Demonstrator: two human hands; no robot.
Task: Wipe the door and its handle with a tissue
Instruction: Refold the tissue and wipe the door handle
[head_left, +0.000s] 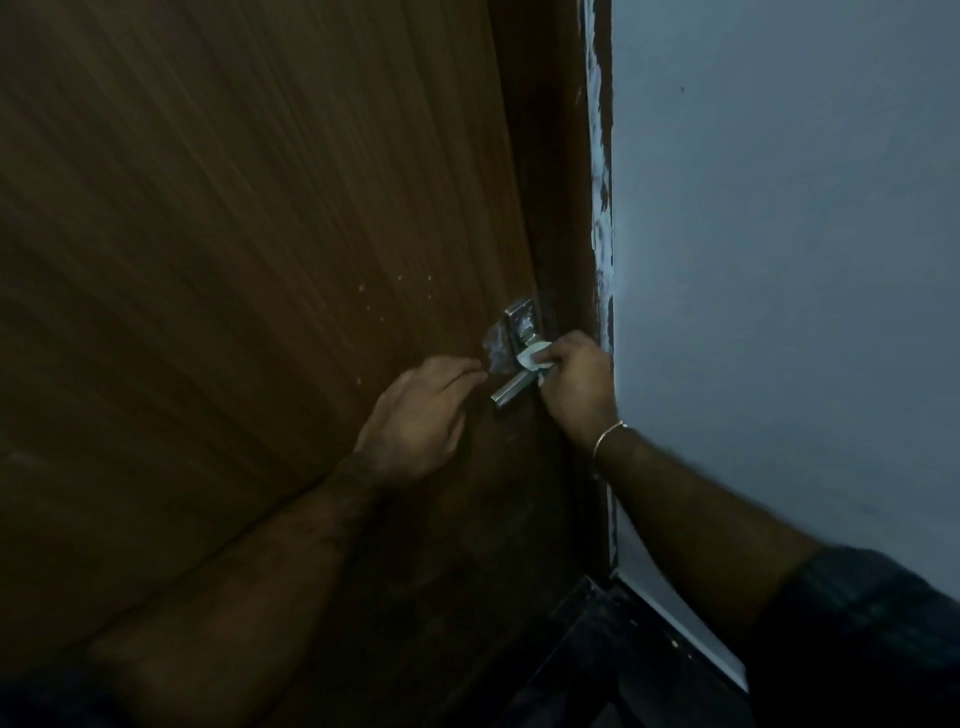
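A brown wooden door (249, 249) fills the left of the view. Its metal lever handle (511, 387) sits on a square plate (522, 325) near the door's right edge. My right hand (579, 382) is closed around a white tissue (535, 358) and presses it against the handle's base. A loose piece of clear plastic wrap (496, 348) hangs at the plate's left side. The fingertips of my left hand (421, 415) pinch the wrap's lower edge, just left of the lever.
A dark door frame (563, 208) with flaking white paint along its edge (600, 208) separates the door from a pale blue-grey wall (779, 260) on the right. Dark floor (597, 670) and a white skirting strip (675, 613) lie below.
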